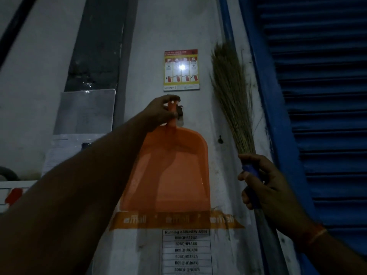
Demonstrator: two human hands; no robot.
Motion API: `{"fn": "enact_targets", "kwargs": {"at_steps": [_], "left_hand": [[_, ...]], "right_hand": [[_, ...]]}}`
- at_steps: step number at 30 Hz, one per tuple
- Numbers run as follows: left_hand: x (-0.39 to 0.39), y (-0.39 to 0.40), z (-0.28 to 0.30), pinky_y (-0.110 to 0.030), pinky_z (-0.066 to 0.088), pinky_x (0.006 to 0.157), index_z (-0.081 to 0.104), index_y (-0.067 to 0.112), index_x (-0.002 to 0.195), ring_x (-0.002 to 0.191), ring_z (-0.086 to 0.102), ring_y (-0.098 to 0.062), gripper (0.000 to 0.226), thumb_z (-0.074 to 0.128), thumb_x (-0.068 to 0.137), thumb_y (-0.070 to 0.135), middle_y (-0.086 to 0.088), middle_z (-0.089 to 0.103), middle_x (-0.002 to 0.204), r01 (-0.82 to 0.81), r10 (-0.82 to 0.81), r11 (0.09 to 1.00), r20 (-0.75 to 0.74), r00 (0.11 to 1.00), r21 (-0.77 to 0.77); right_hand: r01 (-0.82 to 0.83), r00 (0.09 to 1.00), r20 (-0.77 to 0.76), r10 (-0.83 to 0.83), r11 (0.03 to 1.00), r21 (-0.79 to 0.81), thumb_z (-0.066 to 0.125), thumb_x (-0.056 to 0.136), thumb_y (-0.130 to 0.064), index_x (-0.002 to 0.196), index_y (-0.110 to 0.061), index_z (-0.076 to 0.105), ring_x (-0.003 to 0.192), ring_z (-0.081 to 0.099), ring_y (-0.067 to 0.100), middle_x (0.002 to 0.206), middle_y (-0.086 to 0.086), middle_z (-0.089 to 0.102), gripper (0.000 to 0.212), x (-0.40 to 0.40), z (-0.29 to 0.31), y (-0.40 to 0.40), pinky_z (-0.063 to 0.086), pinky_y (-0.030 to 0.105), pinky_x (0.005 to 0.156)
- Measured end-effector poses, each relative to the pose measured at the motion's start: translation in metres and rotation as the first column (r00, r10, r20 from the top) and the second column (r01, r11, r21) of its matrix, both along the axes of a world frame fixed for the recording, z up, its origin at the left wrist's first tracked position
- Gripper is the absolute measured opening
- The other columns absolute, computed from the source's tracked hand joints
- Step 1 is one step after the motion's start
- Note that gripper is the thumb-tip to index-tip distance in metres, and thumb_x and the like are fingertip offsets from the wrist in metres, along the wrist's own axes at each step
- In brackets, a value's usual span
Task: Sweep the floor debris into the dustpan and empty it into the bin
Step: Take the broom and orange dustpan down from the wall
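My left hand (161, 110) reaches up and pinches the handle top of the orange dustpan (168, 171), which hangs flat against the white wall (224, 185) at a hook, pan below my fingers. Further right, my right hand (264, 183) curls round the broom (232, 100), bristles pointing up beside the blue shutter (317, 116).

Dustpan (168, 171): plain orange. Broom (232, 92): tan grass bristles above the grip, blue handle sleeve within it, grey shaft below. Shutter (321, 116): blue, horizontally slatted.
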State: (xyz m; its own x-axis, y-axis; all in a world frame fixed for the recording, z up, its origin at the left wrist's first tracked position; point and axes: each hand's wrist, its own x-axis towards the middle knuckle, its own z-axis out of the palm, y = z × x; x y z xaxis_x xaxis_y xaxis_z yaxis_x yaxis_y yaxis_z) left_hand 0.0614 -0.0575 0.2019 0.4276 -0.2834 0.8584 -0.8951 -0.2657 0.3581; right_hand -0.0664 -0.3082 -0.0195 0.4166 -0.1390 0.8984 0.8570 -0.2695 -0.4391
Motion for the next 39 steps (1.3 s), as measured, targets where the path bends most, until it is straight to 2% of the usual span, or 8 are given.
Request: {"fn": "enact_targets", "kwargs": {"at_steps": [7,10,15,18,22,29,36,39], "left_hand": [[-0.032,0.018,-0.012,-0.041,0.06,0.092,0.058,0.03,0.138,0.117,0.061,-0.028,0.048,0.06,0.098,0.005,-0.011,0.054,0.135,0.082,-0.075,0.98,-0.048,0.996,0.179],[-0.045,0.032,-0.03,-0.033,0.061,0.088,0.061,0.025,0.135,0.115,0.062,-0.025,0.042,0.057,0.099,0.004,-0.006,0.057,0.128,0.069,-0.069,0.979,-0.007,0.998,0.194],[-0.063,0.069,-0.074,-0.023,0.059,0.082,0.061,0.027,0.135,0.114,0.064,-0.022,0.041,0.055,0.101,0.005,-0.008,0.055,0.128,0.033,-0.034,0.999,0.016,0.999,0.034],[-0.069,0.093,-0.106,-0.027,0.06,0.086,0.062,0.029,0.132,0.114,0.065,-0.022,0.043,0.055,0.1,0.003,-0.011,0.057,0.129,0.004,-0.004,0.995,0.0,1.0,-0.104],[-0.083,0.115,-0.15,-0.028,0.061,0.087,0.061,0.023,0.135,0.111,0.066,-0.021,0.044,0.055,0.099,-0.002,-0.013,0.058,0.127,-0.036,0.023,0.961,-0.052,0.998,-0.273],[-0.114,0.138,-0.241,-0.022,0.061,0.073,0.061,0.021,0.132,0.101,0.068,-0.021,0.043,0.061,0.096,-0.001,-0.011,0.063,0.117,-0.18,0.177,0.737,-0.071,0.982,-0.652],[-0.149,0.15,-0.341,-0.037,0.061,0.088,0.066,0.023,0.126,0.114,0.067,-0.028,0.042,0.062,0.094,-0.005,-0.012,0.067,0.123,-0.146,0.205,0.392,-0.068,0.976,-0.908],[-0.171,0.155,-0.363,-0.038,0.06,0.091,0.062,0.017,0.136,0.11,0.068,-0.022,0.045,0.059,0.097,-0.005,-0.004,0.066,0.119,-0.147,0.143,0.328,-0.105,0.984,-0.933]], "right_hand": [[-0.029,0.999,-0.018,0.029,1.0,0.012,0.053,0.098,-0.007,0.115,-0.034,0.064,0.053,0.059,0.027,0.098,0.007,0.063,0.034,0.003,-0.017,-0.004,0.051,0.031,0.047],[-0.048,0.999,-0.013,0.048,0.999,0.025,0.053,0.098,-0.007,0.116,-0.031,0.064,0.053,0.059,0.026,0.091,-0.002,0.067,0.032,0.006,-0.028,0.001,0.053,0.034,0.048],[-0.045,0.998,-0.048,0.047,0.998,0.043,0.068,0.082,-0.028,0.117,-0.035,0.064,0.065,0.064,0.015,0.097,-0.007,0.067,0.036,0.01,-0.046,0.014,0.057,0.037,0.05],[-0.021,0.997,-0.077,0.023,0.999,0.029,0.079,0.073,-0.027,0.119,-0.032,0.063,0.075,0.064,0.004,0.102,0.002,0.063,0.049,0.014,-0.053,0.02,0.058,0.034,0.053],[-0.085,0.991,-0.105,0.087,0.996,0.022,0.082,0.075,-0.02,0.12,-0.029,0.064,0.069,0.063,0.01,0.103,0.007,0.065,0.049,0.019,-0.068,0.024,0.053,0.031,0.046],[-0.146,0.974,-0.168,0.152,0.988,0.051,0.081,0.079,-0.014,0.115,-0.038,0.066,0.086,0.065,0.015,0.112,-0.004,0.066,0.046,0.024,-0.12,0.043,0.056,0.031,0.052],[-0.175,0.959,-0.214,0.185,0.982,0.066,0.079,0.08,-0.033,0.118,-0.038,0.065,0.095,0.064,0.017,0.114,-0.007,0.067,0.041,0.008,-0.152,0.086,0.056,0.037,0.082],[-0.204,0.944,-0.247,0.219,0.975,0.082,0.079,0.077,-0.039,0.118,-0.034,0.066,0.09,0.066,0.017,0.119,-0.004,0.066,0.043,-0.002,-0.151,0.104,0.058,0.027,0.067]]}}
